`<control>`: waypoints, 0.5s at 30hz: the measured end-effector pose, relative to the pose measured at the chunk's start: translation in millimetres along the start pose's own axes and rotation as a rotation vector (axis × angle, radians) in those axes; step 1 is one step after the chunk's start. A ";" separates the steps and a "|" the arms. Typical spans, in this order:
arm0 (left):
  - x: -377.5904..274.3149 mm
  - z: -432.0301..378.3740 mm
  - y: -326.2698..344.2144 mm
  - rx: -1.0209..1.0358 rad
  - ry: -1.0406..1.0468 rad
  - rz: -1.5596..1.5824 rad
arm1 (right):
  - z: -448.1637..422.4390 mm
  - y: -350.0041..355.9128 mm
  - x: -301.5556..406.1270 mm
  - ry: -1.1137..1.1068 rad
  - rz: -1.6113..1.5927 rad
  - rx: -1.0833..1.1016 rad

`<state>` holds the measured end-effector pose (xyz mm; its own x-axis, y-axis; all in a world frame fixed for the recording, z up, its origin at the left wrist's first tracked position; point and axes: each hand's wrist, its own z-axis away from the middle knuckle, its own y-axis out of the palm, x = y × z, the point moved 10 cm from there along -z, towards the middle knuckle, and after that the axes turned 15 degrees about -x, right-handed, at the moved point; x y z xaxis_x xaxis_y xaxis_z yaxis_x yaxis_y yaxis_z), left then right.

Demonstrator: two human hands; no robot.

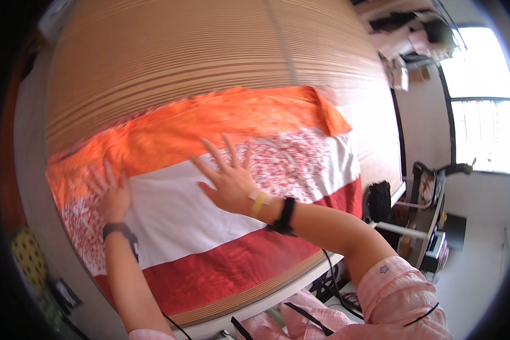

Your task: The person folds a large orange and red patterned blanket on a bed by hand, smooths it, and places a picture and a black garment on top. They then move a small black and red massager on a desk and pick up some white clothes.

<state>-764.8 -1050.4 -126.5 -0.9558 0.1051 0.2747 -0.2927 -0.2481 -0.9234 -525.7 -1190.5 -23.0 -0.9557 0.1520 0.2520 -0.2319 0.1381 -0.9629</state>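
Note:
A wide fabric piece (170, 212) with orange, white, dark red and red-sprigged areas lies spread over a striped table (187, 46). Its upper right corner is folded over, showing orange. My left hand (112, 193) rests palm down at the fabric's left part, fingers spread over the orange and patterned areas. My right hand (229, 182) lies flat near the middle, across the white and patterned areas, its fingers apart. Neither hand grips the cloth. Both wrists wear dark bands, and a yellow strip is around the right wrist.
A black cable (333, 280) hangs past the near table edge (255, 304). Beyond the table's right side are a black bag (377, 199), a chair (425, 187) and a bright window (478, 97). Clothes (408, 36) hang at the upper right. A yellow spotted item (29, 257) is at the lower left.

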 end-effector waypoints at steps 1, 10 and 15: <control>0.9 5.6 -10.8 0.014 -0.023 -0.048 | 33.1 -14.6 -40.4 0.077 0.030 0.017; -125.3 49.1 -82.3 -0.521 0.205 -0.068 | 230.6 -46.9 -286.5 0.508 0.117 0.044; -379.4 201.2 -157.8 -0.417 0.703 0.909 | 229.0 -46.2 -286.6 0.425 -0.082 -0.011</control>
<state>-361.8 -1244.9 -31.1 -0.5461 0.5838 -0.6008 0.6290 -0.1879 -0.7544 -282.6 -1464.6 -72.9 -0.7739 0.5295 0.3475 -0.3002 0.1765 -0.9374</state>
